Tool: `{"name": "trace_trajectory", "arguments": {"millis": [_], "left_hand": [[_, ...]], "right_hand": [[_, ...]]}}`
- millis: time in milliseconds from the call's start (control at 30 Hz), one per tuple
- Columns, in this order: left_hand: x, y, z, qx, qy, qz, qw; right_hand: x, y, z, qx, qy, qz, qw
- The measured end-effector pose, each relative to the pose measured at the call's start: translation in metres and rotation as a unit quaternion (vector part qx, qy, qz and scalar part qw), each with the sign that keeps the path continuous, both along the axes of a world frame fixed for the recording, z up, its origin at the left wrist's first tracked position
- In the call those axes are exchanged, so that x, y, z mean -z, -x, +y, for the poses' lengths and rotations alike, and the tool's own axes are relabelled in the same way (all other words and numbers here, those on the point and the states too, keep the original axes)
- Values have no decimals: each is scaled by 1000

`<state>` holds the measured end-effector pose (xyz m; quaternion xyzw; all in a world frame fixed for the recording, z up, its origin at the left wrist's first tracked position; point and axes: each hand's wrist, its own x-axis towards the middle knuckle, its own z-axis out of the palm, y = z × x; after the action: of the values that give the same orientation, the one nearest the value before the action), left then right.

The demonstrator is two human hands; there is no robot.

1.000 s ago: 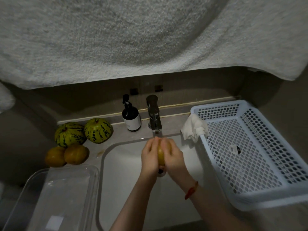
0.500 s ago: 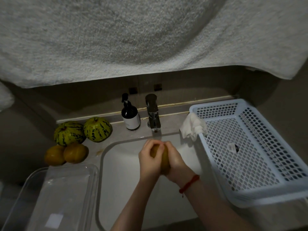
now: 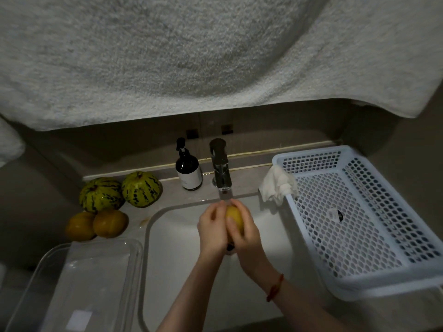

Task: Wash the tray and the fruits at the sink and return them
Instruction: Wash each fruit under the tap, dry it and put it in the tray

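Over the white sink (image 3: 182,271), just below the chrome faucet (image 3: 221,168), both my hands hold one yellow fruit (image 3: 234,216). My left hand (image 3: 212,230) wraps its left side and my right hand (image 3: 247,233) curls over its right and front. On the counter to the left lie two green striped melons (image 3: 119,194) and two orange fruits (image 3: 97,224). A clear plastic tray (image 3: 79,283) sits at the near left, holding no fruit.
A dark soap pump bottle (image 3: 188,170) stands left of the faucet. A pale blue perforated basket (image 3: 364,219) fills the counter on the right, with a crumpled white cloth (image 3: 278,188) at its near-left corner. A grey towel (image 3: 191,56) hangs overhead.
My hands have turned the yellow fruit between them under the faucet, shifting slightly up and back. The rest of the scene stays put.
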<state>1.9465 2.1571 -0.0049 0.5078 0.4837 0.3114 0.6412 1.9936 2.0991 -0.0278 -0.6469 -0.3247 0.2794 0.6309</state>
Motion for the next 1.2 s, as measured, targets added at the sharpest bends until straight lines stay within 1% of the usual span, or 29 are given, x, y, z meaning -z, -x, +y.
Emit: {"name": "trace_trajectory", "arguments": {"millis": [33, 67, 100, 167, 200, 233, 267, 333, 400, 433, 467, 500, 533, 567, 600, 633, 667, 700, 733, 767, 800, 833, 867, 933, 1000, 1067, 1100, 1133, 1200], "left_hand": [[6, -1, -4, 30, -111, 15, 993], [10, -1, -6, 58, -181, 16, 982], [14, 0, -8, 73, -224, 23, 972], [18, 2, -8, 62, -261, 36, 963], [17, 2, -8, 42, -245, 29, 968], [15, 2, -8, 17, -200, 7, 980], [15, 0, -7, -6, -131, -21, 991], [7, -5, -5, -29, 77, -74, 994], [-1, -5, 3, -13, 309, -112, 944], [-6, -3, 7, 0, 381, -125, 916], [-7, -2, 10, 2, 416, -129, 900], [-7, -1, 11, 2, 416, -121, 901], [-3, -1, 11, 0, 375, -105, 921], [2, -2, 8, -8, 279, -78, 957], [6, -3, 3, -12, 148, -44, 988], [10, -4, -3, 5, 12, -14, 1000], [14, -5, -9, 30, -97, 10, 995], [16, -6, -11, 44, -172, 26, 984], [17, -5, -11, 48, -213, 38, 975], [18, -4, -9, 47, -228, 40, 972], [17, -2, -7, 43, -215, 34, 975], [15, -2, -5, 36, -180, 23, 983], [13, -1, -3, 26, -131, 17, 991], [10, -3, 1, 17, 12, -6, 1000], [8, -4, 9, -8, 217, -69, 974], [5, -2, 16, -35, 378, -130, 916], [7, -2, 18, -51, 402, -146, 903], [11, -1, 19, -63, 386, -141, 910], [22, -1, 17, -105, 302, -85, 944]], "right_hand": [[-3, 1, 6, 52, 8, 150, 987], [-6, -1, 13, 84, 37, 293, 952], [-8, -6, 17, 85, 78, 395, 911], [-16, -11, 17, 32, 138, 477, 867], [-19, -12, 17, 19, 168, 451, 876], [-19, -13, 17, 21, 208, 371, 905], [-17, -13, 16, 47, 235, 248, 939], [-6, -7, 11, 82, 184, -22, 979], [8, 1, 6, 55, 103, -216, 969], [15, 3, 2, 34, 95, -282, 954], [21, 4, 0, 19, 90, -320, 943], [26, 3, -1, -1, 79, -326, 942], [27, 2, -2, -20, 58, -292, 955], [26, 1, -1, -17, 32, -221, 975], [24, 2, 1, 16, 16, -119, 993], [22, 2, 6, 65, 19, 20, 998], [18, 0, 13, 100, 38, 182, 977], [14, -4, 19, 106, 57, 335, 935], [10, -7, 21, 96, 73, 430, 895], [5, -9, 21, 70, 94, 468, 876], [-1, -11, 20, 44, 124, 454, 881], [-6, -11, 18, 29, 163, 383, 909], [-6, -11, 15, 38, 189, 268, 944], [0, -6, 8, 36, 139, 12, 990], [13, 2, 4, -9, 106, -199, 974], [19, 3, 1, -30, 118, -342, 932], [20, 1, 1, -48, 102, -366, 924], [19, -1, 2, -75, 86, -356, 927], [14, -4, 2, -114, 74, -275, 952]]}}
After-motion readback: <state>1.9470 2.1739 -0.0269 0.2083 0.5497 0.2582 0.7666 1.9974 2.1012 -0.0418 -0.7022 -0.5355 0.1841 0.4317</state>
